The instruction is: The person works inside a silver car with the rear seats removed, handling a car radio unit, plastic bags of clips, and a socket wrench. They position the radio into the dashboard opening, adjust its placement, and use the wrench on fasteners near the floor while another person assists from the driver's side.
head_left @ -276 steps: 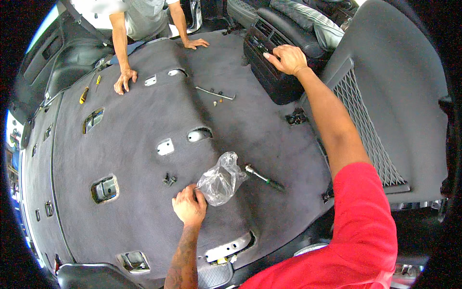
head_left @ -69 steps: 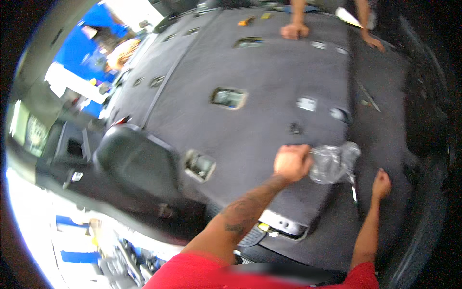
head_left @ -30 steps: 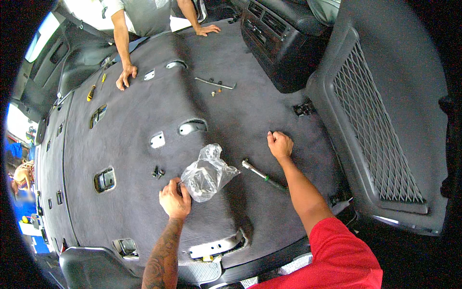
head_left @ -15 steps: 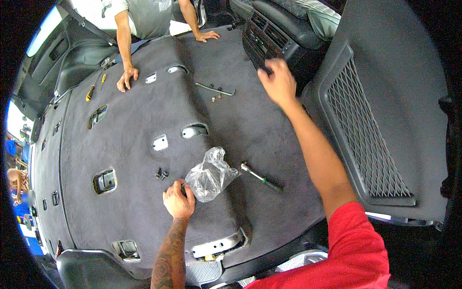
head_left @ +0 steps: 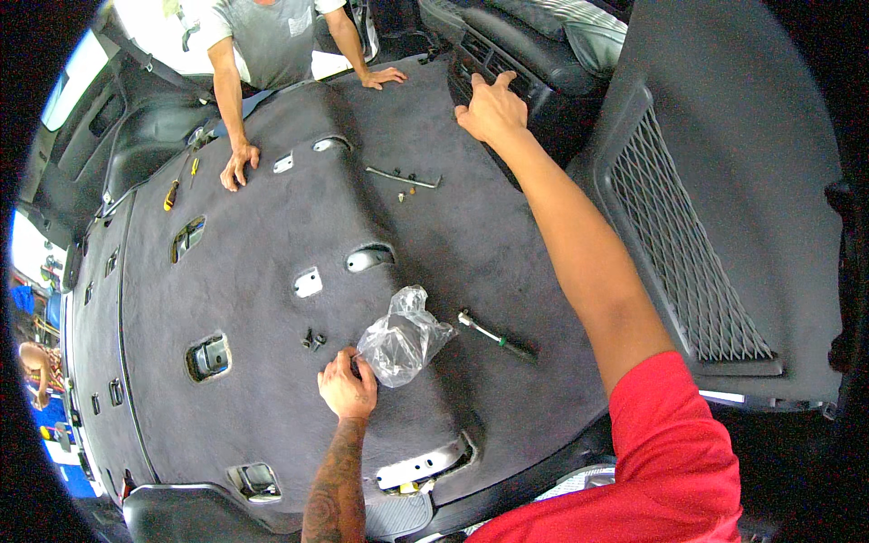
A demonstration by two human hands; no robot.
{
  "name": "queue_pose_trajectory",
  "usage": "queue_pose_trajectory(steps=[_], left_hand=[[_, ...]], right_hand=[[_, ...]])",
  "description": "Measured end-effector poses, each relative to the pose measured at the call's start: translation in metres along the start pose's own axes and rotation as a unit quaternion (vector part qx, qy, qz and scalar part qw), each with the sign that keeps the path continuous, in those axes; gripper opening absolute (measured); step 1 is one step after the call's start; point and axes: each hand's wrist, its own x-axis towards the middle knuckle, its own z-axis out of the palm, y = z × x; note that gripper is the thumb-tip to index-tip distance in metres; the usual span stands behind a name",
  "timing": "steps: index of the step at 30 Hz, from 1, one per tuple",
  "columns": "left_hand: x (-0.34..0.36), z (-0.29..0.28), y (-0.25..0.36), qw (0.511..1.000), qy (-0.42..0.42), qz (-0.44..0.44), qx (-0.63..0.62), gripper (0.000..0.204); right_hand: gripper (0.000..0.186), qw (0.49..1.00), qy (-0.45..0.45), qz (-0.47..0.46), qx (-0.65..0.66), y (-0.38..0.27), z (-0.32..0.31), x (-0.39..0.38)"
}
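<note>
My left hand [head_left: 347, 385] rests on the dark grey carpet with its fingers curled together at the edge of a clear plastic bag [head_left: 407, 339]. What lies between those fingers is hidden. Some dark bolts [head_left: 314, 339] sit just beyond that hand. At the far right my right hand [head_left: 496, 109] reaches out, fingers apart, against the black centre console panel [head_left: 516, 77] with air vents; nothing shows in its grasp. To the right of the bag lies a ratchet wrench [head_left: 500, 338] with a dark green handle.
A bent metal rod [head_left: 403, 177] and small fasteners lie farther off on the carpet [head_left: 272, 244], which has metal-bracketed cutouts. Two screwdrivers [head_left: 172, 194] lie at far left. A co-worker's hands [head_left: 240, 167] press on the far edge. A netted door panel [head_left: 683, 235] stands right.
My right hand has moved away and leftward onto the console panel, its fingers now spread there. My left hand stays beside the bag. The whole view has shifted slightly.
</note>
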Motion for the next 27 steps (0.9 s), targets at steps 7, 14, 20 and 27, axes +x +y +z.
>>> queue_pose_trajectory(steps=[7, 14, 20, 27], left_hand=[[0.0, 0.002, -0.001, 1.0, 0.016, 0.008, -0.008, 0.013], [0.0, 0.002, -0.002, 1.0, 0.007, 0.002, -0.018, 0.012], [0.0, 0.002, -0.002, 1.0, 0.009, 0.007, -0.014, 0.013], [0.0, 0.001, 0.0, 1.0, 0.007, 0.003, -0.011, 0.012]], right_hand=[[0.056, 0.996, -0.028, -0.04, -0.081, 0.03, -0.025, -0.029], [0.05, 0.997, -0.014, -0.039, -0.072, 0.008, -0.016, -0.004], [0.048, 0.989, -0.071, -0.031, -0.127, 0.018, -0.028, -0.014], [0.056, 0.997, 0.043, -0.06, 0.038, 0.02, 0.001, -0.007]])
